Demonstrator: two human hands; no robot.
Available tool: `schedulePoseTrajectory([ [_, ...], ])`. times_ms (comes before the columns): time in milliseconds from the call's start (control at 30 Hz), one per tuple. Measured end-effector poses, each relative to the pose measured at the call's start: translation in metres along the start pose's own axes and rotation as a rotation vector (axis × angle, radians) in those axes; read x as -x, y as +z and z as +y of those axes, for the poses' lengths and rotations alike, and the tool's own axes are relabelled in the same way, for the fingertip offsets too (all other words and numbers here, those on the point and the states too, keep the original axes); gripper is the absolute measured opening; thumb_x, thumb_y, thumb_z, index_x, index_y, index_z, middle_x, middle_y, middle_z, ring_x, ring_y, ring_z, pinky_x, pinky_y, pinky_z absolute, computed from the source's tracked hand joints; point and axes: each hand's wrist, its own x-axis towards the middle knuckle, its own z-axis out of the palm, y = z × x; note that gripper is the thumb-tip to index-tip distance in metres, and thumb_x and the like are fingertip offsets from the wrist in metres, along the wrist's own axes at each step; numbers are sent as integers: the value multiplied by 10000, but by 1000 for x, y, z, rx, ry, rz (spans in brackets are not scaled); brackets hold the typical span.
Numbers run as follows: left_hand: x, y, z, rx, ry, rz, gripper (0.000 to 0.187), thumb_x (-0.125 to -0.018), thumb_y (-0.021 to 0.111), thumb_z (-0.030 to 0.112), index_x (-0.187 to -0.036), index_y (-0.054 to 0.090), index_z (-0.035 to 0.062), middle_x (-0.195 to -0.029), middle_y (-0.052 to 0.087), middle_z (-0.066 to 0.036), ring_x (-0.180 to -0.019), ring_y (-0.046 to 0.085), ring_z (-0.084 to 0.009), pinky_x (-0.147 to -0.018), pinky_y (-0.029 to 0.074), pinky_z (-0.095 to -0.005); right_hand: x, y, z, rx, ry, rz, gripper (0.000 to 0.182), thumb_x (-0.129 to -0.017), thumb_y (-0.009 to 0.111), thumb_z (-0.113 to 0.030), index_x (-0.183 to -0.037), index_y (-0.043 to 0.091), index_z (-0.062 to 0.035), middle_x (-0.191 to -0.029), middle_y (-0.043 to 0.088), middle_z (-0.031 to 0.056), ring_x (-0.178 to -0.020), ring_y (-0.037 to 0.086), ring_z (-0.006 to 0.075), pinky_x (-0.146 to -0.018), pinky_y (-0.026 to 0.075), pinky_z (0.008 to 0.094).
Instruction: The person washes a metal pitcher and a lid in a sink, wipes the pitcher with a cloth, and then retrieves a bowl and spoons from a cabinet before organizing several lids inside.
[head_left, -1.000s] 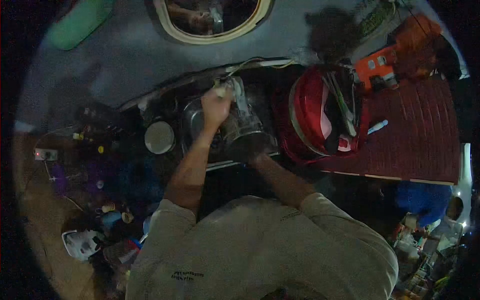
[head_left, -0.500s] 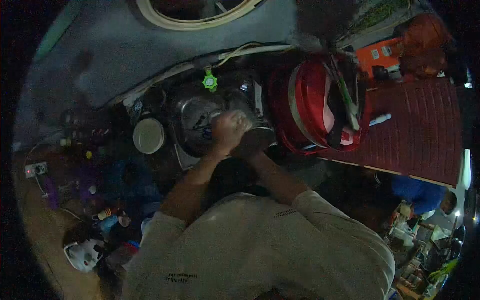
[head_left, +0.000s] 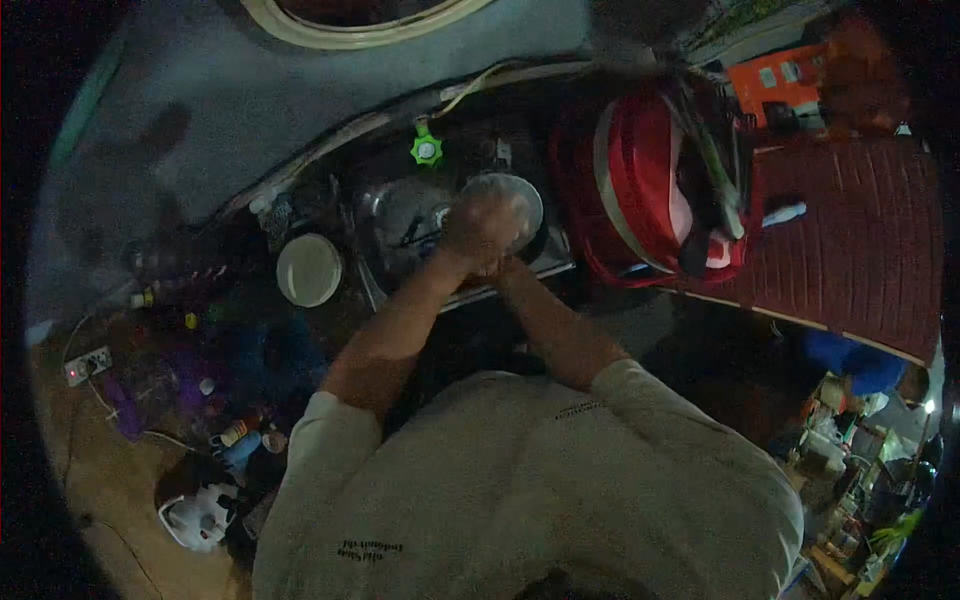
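Observation:
A round pale dish is tilted up over the right part of the metal sink. My right hand grips it at the near lower edge, its fingers mostly hidden behind the dish and my other hand. Across the dish's inner face lies my left hand, fingers curled and smeared by motion; I cannot tell what is inside it. Dark and shiny utensils lie in the sink, left of my hands. Behind the sink is a bright green tap handle.
A pale round bowl stands left of the sink. To the right are a red basket and a dark red ridged board. A power strip and a white object lie at lower left. A person in blue is at far right.
The dish has turned from nearly edge-on to showing its pale face, and rose over the sink. My left hand has moved slightly right onto that face. The whole view has shifted a little.

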Motion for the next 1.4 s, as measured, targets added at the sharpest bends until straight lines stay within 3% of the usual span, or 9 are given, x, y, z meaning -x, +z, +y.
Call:
schedulePoseTrajectory([
  [100,-19,-1,-2,-45,-291,-238,161,-759,665,172,-907,691,112,-1016,668,-66,-923,652,-263,-797,554,-447,8,-8,6,-15,29,-21,477,-944,553,-428,-1259,528,-70,-1083,622,140,-967,624,298,-801,530,488],
  [300,51,-16,5,131,53,-72,343,-767,715,279,-1053,691,92,-1000,688,-113,-941,682,-329,-794,566,-451,-12,-1,-9,7,-26,-27,481,-940,565,-422,-1258,526,-63,-1088,622,143,-973,623,296,-806,529,485],
  [367,73,-13,5,307,-497,51,457,-726,781,253,-1133,673,74,-992,689,-126,-935,684,-343,-804,570,-426,-18,11,-13,29,-54,-14,482,-939,569,-420,-1257,525,-61,-1090,622,144,-976,623,296,-807,529,484],
  [600,20,-27,9,207,-710,179,300,-759,759,107,-1027,656,21,-929,682,-140,-803,679,-288,-706,550,-390,-5,14,-12,-12,-58,-20,486,-934,582,-414,-1256,522,-54,-1097,622,147,-983,623,294,-813,528,480],
  [700,39,-36,8,366,-1179,449,150,-839,680,103,-961,658,19,-913,679,-144,-788,663,-255,-683,527,-392,8,-5,-7,-85,-26,-45,488,-932,588,-411,-1255,521,-51,-1100,622,148,-986,623,293,-815,528,478],
  [933,123,32,-23,443,-722,430,159,-846,682,137,-962,674,28,-964,683,-144,-874,659,-294,-774,529,-424,19,-39,-3,-199,12,-65,494,-928,602,-404,-1254,517,-44,-1106,622,152,-994,622,292,-821,527,475],
  [1133,149,58,-36,-79,-843,-180,175,-872,659,176,-996,692,57,-956,662,-151,-854,645,-303,-763,522,-416,32,-35,-3,-259,8,-79,499,-924,614,-398,-1253,515,-37,-1112,622,154,-1001,622,290,-825,527,472],
  [1233,152,69,-29,557,-828,609,163,-890,645,210,-923,683,55,-827,650,-112,-747,630,-277,-719,506,-429,31,-38,-2,-252,8,-81,501,-922,619,-396,-1252,513,-34,-1115,622,156,-1004,622,289,-828,527,470],
  [1400,135,79,-51,-242,-969,4,169,-916,617,234,-861,672,84,-684,613,-65,-624,573,-240,-575,466,-401,37,-57,-3,-250,14,-86,506,-918,629,-391,-1252,511,-29,-1120,622,158,-1009,622,288,-831,526,468],
])
